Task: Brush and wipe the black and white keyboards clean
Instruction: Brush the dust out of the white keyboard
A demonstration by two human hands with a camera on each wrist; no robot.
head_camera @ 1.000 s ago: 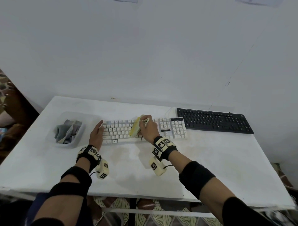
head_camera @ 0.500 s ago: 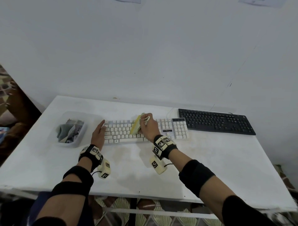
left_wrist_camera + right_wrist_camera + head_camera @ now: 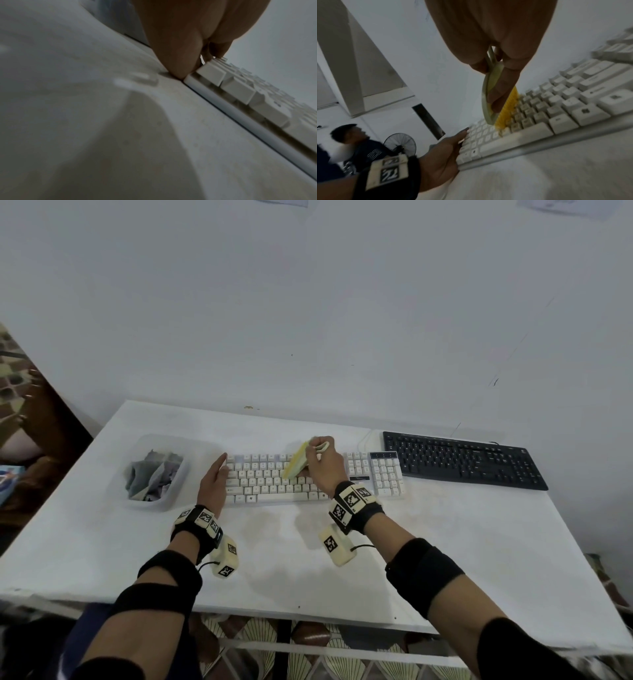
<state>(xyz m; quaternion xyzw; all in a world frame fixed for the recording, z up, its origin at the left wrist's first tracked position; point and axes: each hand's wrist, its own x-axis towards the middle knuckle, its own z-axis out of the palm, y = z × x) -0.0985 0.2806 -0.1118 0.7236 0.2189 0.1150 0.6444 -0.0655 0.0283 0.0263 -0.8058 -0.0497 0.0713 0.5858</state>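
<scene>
The right hand (image 3: 323, 465) grips a small brush with a pale green plastic handle and yellow bristles (image 3: 296, 462), fingers curled around the handle, and holds its bristles down on the upper middle keys of the white full-size keyboard (image 3: 270, 484). The left hand (image 3: 212, 486) lies with straight fingers pressed flat against the left end of that keyboard, holding nothing.

The head view, looking down from above, shows the whole layout: the white keyboard sits in the centre of the white rectangular table (image 3: 445, 542), the black full-size keyboard (image 3: 462, 460) lies just beside it toward the right of the frame, untouched, and a clear plastic tub holding crumpled grey cloths (image 3: 154, 474) stands at centre left, near the left hand.

The right wrist view, from low beside the keys, shows the bristles (image 3: 508, 108) touching the keycaps and the forefinger stretched along the brush handle. At lower left of that frame, a second person in a dark shirt (image 3: 363, 146) and a black standing fan (image 3: 400, 143) appear, blurred.

The left wrist view shows only fingertips (image 3: 178, 70) meeting the keyboard's corner on the table.
</scene>
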